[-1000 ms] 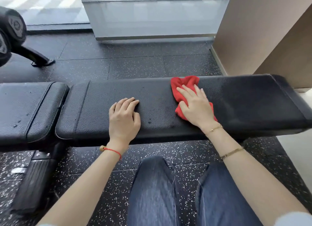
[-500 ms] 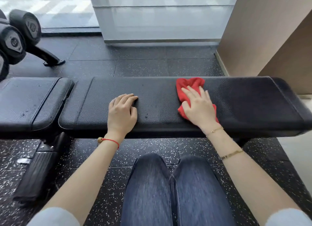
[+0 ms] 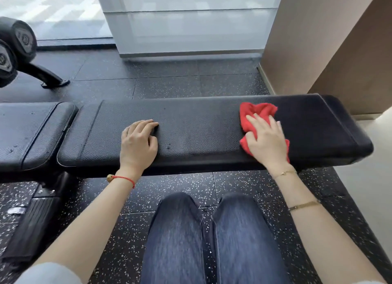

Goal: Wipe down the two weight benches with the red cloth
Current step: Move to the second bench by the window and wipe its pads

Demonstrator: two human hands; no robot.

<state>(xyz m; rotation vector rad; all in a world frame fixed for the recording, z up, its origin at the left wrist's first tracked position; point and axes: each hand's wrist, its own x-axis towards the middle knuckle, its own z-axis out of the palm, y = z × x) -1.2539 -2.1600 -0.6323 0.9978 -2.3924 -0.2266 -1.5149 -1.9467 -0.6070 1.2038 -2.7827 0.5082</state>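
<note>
Speckled black rubber floor and a frosted glass panel frame a gym corner where a person wipes a bench. The right hand lies flat, fingers straight, pressing the red cloth onto the pad near its right end; a second ago the cloth sat close to the middle, so the stroke has travelled rightward along the pad. The left hand stays put on the pad's centre, fingers loosely curled and holding nothing, apparently as a brace. A few small specks remain on the pad near that hand. To the left, a second pad shows similar specks, and dumbbells sit on a rack at the far left. Judging by this, the right portion of the first bench is nearly covered, with the left portion and the second bench still to do.
</note>
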